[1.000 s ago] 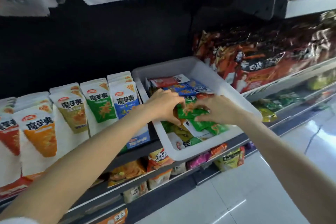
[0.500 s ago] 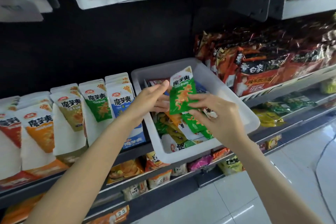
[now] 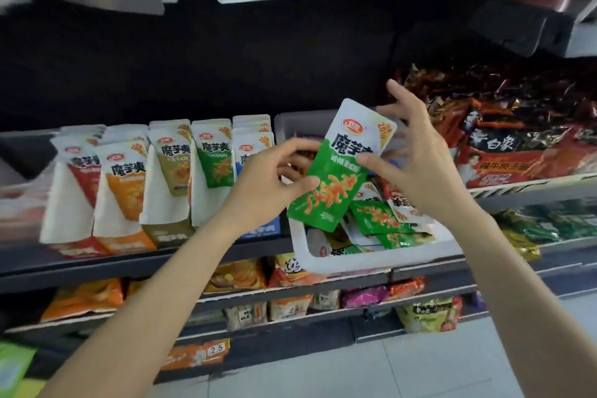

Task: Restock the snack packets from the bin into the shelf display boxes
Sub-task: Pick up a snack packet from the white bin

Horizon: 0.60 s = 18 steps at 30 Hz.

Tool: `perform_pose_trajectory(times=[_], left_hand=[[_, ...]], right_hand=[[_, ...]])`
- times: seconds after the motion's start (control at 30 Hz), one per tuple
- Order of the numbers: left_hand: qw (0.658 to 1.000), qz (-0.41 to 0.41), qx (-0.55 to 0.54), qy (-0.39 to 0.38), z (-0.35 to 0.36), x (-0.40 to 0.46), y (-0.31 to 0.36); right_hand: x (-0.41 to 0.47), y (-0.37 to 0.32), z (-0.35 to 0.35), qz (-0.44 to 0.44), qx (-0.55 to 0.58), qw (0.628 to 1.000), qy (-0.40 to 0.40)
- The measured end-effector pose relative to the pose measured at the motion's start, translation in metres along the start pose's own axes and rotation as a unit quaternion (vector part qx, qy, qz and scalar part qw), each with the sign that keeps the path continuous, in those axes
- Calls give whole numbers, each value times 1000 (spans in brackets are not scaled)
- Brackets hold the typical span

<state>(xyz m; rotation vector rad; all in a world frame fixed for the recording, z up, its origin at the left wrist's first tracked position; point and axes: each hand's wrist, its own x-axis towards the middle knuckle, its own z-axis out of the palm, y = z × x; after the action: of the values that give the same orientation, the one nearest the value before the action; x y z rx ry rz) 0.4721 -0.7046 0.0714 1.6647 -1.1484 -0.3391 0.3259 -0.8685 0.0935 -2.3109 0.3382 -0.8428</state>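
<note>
The person stood at the shelf with one green packet (image 3: 336, 168) lifted clear above the white bin (image 3: 365, 263). Both hands were on it. The left hand (image 3: 274, 184) pinched its lower left edge between thumb and fingers. The right hand (image 3: 416, 165) pressed a thumb on the packet's face near its right edge, with the other fingers spread behind its top. I took the two-handed hold as a way of turning the printed side forward and squaring the packet before slotting it in.

The bin rested on the front edge of the shelf (image 3: 161, 263), overhanging it a little, just right of the display boxes. I judged it was parked there to keep the reach short. Inside it lay a loose heap of packets, at least three more green ones and some red and white ones; the pile was too tangled to count fully.

Five display boxes stood along the shelf's front edge, tilted back so their fronts faced the aisle: red (image 3: 72, 191), orange (image 3: 124, 191), tan (image 3: 171, 178), green (image 3: 213, 171) and blue (image 3: 255, 152), the last partly hidden behind the left hand. The green display box looked like the matching home for the held packet, sitting well to its left.
</note>
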Motion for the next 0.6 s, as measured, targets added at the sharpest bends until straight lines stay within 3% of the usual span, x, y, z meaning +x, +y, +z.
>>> perform_pose_trajectory(times=[0.1, 0.17, 0.27, 0.33, 0.4, 0.6], left_hand=[[997, 29, 53, 39, -21, -17, 0], [994, 40, 68, 73, -40, -24, -7], [978, 19, 142, 153, -74, -28, -37], [944, -64, 266, 184, -97, -30, -65], [921, -123, 333, 160, -114, -35, -96], [925, -116, 351, 93, -129, -38, -129]], right_hand=[[24, -19, 4, 29, 49, 993, -107], [40, -29, 18, 4, 77, 988, -137], [66, -41, 50, -21, 87, 993, -76], [85, -47, 77, -39, 58, 997, -15], [101, -54, 103, -69, 4, 997, 14], [128, -73, 163, -135, -196, 971, -36]])
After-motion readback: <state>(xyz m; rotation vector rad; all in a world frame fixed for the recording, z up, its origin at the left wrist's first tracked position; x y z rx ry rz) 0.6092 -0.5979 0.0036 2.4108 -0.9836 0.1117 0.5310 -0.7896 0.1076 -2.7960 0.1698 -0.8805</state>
